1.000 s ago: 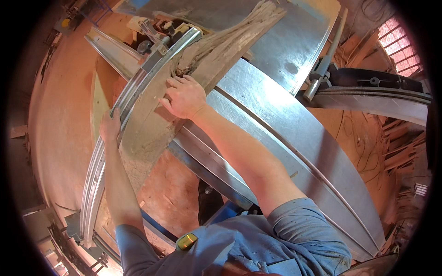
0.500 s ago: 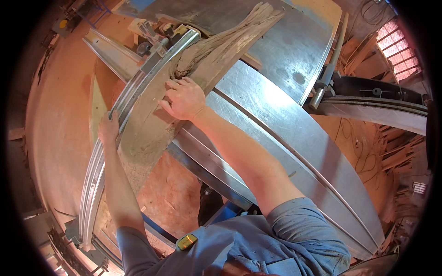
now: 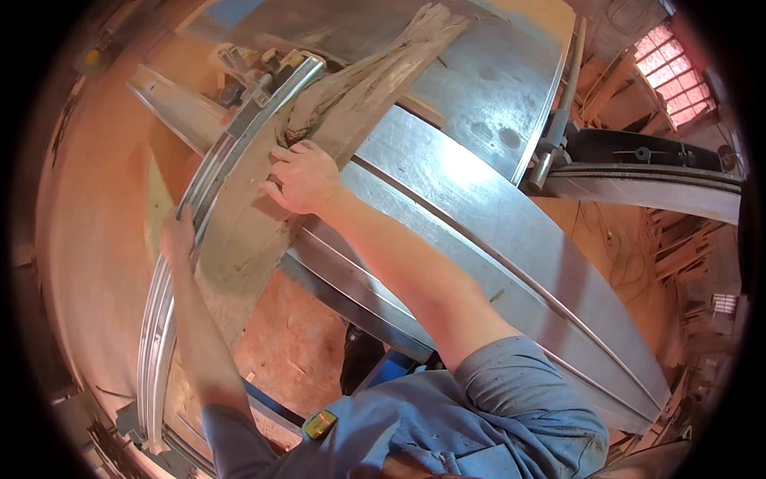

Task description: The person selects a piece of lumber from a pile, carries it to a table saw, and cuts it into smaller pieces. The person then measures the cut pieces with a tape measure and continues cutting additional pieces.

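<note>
A long brown wood slab (image 3: 239, 231) with a rough, gnarled far end lies slantwise across a metal machine table (image 3: 479, 255) and the silvery rail (image 3: 211, 180) along its left side. My right hand (image 3: 303, 180) rests on top of the slab just below a dark knot hollow, its fingers bent and thumb spread apart. On the left, my left hand (image 3: 178, 233) is closed around the rail beside the slab's left edge. The undersides of its fingers are hidden.
Clamp-like metal fittings (image 3: 255, 84) stand at the rail's far end, and a pale metal beam (image 3: 175, 108) juts out left of them. At the right are a round bar (image 3: 550, 152) and a dark curved guide (image 3: 646, 152). Scrap wood (image 3: 690, 247) lies beyond.
The view has shifted slightly. The slab, the rail and both hands appear a little farther left, and neither hand has visibly changed its hold.
</note>
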Tool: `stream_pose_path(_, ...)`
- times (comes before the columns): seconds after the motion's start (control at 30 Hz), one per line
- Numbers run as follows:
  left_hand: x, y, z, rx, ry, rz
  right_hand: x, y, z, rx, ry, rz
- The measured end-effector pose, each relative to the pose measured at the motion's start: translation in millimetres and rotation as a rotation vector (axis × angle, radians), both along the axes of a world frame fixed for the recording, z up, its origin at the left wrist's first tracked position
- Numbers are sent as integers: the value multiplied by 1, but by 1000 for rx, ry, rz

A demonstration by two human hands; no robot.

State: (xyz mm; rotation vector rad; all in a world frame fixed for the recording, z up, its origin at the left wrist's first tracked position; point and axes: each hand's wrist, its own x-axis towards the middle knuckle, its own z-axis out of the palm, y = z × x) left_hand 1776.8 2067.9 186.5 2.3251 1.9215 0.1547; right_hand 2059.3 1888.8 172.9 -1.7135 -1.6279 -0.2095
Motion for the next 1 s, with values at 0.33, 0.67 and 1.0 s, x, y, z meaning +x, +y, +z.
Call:
stream_pose_path(0.33,-6,-7,4,7,37,-9,1,-8,4,-92,21,28)
stream_pose_path(0.67,-3,-15,13,-16,16,34,-3,-7,2,-104,36,34)
stream_pose_path(1.0,0,-8,19,-18,7,49,-3,1,10,-128,43,32)
